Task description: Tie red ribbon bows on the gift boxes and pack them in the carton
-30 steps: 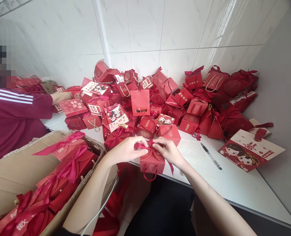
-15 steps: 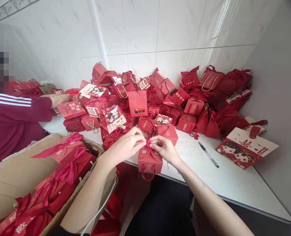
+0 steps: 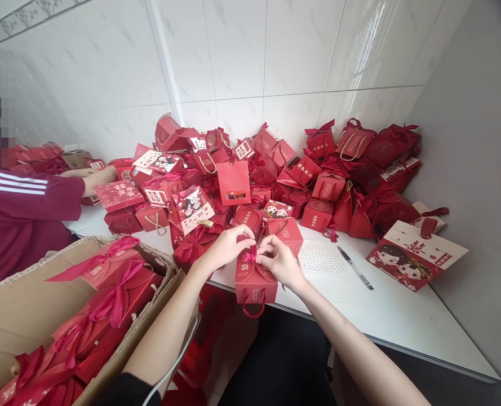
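A small red gift box (image 3: 255, 282) with a rope handle stands at the near edge of the white table (image 3: 402, 316). Over its top my left hand (image 3: 227, 246) and my right hand (image 3: 278, 259) meet, and the fingers of both pinch the red ribbon (image 3: 251, 254) that closes the box. Both hands are closed on that ribbon.
A big heap of red gift boxes and bags (image 3: 275, 175) fills the back of the table against the tiled wall. A cardboard carton (image 3: 30, 304) of ribboned boxes sits at my left. A pen (image 3: 355, 268) lies on a written sheet. A person in a maroon sleeve (image 3: 26, 214) works at the far left.
My hands have drawn closer together over the box top and the ribbon now stands up between them. The view has shifted slightly; the box stays at the table edge.
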Motion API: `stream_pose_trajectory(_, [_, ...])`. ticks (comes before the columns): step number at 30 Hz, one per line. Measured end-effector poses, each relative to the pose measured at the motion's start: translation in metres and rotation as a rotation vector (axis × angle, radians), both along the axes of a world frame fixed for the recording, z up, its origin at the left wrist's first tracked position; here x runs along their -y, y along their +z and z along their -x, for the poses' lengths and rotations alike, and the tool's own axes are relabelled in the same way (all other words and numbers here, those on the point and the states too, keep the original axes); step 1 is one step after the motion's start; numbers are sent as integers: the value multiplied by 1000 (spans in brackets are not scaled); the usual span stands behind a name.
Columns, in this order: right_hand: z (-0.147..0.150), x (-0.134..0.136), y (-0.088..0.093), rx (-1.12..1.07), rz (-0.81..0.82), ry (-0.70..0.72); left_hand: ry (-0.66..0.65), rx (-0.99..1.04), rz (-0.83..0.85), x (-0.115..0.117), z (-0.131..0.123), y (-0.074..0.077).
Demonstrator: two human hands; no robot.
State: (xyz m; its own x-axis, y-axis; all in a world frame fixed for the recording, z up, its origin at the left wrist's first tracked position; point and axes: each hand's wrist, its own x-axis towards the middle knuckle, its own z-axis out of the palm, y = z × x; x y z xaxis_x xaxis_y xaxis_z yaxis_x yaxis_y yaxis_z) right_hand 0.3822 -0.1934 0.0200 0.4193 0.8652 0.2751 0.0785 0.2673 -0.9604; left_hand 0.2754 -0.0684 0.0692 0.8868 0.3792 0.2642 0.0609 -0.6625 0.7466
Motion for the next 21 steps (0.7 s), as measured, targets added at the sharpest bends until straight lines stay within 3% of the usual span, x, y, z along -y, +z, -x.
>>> stream_pose_trajectory(3, [0,-1,-2,-3,-30,-53,28,31,13,-2,5,-19])
stream_pose_trajectory(6, [1,-1,-4,54,-43,-124,38,80,-9,5,14,-29])
stream_pose_trajectory(13, [0,2,-1,166,-5,-166,67,108,45,30,20,-28])
stream_pose_trajectory(21, [-12,6,8,274,61,-56,143,118,240,34,8,-36])
